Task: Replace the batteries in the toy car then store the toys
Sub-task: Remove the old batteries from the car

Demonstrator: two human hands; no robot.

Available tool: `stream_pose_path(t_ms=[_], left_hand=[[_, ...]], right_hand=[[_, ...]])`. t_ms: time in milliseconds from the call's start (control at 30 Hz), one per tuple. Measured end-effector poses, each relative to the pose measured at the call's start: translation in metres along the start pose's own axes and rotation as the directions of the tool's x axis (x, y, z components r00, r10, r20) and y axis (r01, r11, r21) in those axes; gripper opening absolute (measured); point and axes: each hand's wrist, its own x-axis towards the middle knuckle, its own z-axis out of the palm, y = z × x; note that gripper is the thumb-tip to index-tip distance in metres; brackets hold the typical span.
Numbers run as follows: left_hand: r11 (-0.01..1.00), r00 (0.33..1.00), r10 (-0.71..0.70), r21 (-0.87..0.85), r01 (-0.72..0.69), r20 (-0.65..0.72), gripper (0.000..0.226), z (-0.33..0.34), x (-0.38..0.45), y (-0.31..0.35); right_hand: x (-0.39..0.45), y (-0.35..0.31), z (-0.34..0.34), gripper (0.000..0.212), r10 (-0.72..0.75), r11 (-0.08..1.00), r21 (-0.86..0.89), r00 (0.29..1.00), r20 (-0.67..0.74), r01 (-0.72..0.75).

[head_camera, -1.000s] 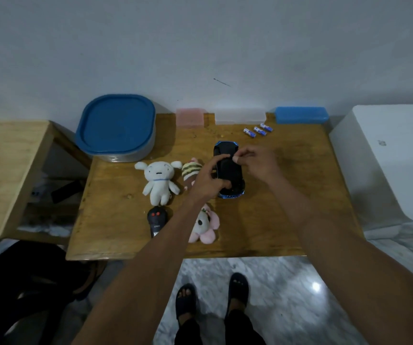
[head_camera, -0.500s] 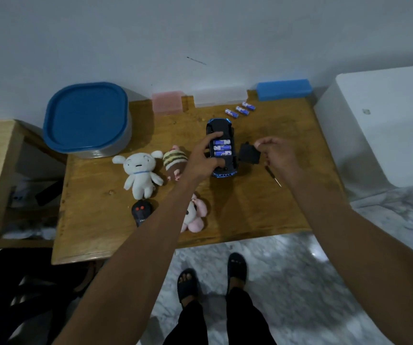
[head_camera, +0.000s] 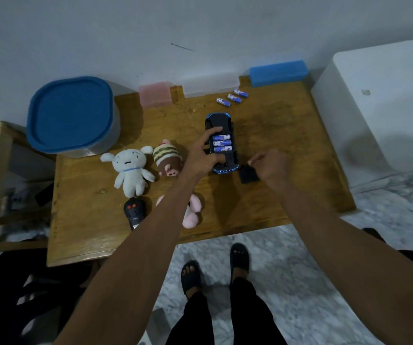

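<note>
The black and blue toy car [head_camera: 220, 120] lies upside down on the wooden table [head_camera: 277, 125], its battery bay open with three blue batteries [head_camera: 221, 143] inside. My left hand [head_camera: 204, 156] grips the car's left side, thumb at its rear. The black battery cover [head_camera: 247, 175] lies low on the table just right of the car, at the fingers of my right hand [head_camera: 270, 166], which are curled on its edge. Three spare batteries [head_camera: 233, 98] lie behind the car.
Left of the car lie a white plush [head_camera: 130, 170], a striped plush [head_camera: 167, 158], a pink plush [head_camera: 193, 212] and a black remote [head_camera: 134, 212]. A blue-lidded container [head_camera: 71, 115] stands back left. Pink [head_camera: 155, 93], clear [head_camera: 210, 87] and blue [head_camera: 277, 72] boxes line the wall.
My right hand lifted the battery cover off the car, exposing the batteries, then carried it down to the table at the car's right rear. My left hand kept hold of the car.
</note>
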Motion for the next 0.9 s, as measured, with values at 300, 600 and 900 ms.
stream_pose_path(t_ms=[300, 600, 900], left_hand=[[0.999, 1.000, 0.013, -0.047, -0.013, 0.002, 0.077, 0.002, -0.002, 0.015], [0.987, 0.990, -0.057, -0.141, 0.075, 0.130, 0.094, -0.003, -0.015, 0.021], [0.984, 0.985, -0.046, -0.160, 0.073, 0.168, 0.098, -0.006, -0.019, 0.027]], right_hand=[[0.001, -0.077, -0.014, 0.003, -0.151, 0.966, 0.202, 0.986, -0.074, 0.163], [-0.001, -0.102, -0.004, 0.017, 0.013, 0.991, 0.132, 0.993, -0.115, 0.002], [-0.010, -0.118, -0.004, 0.023, 0.029, 0.986, 0.169, 0.991, -0.129, -0.007]])
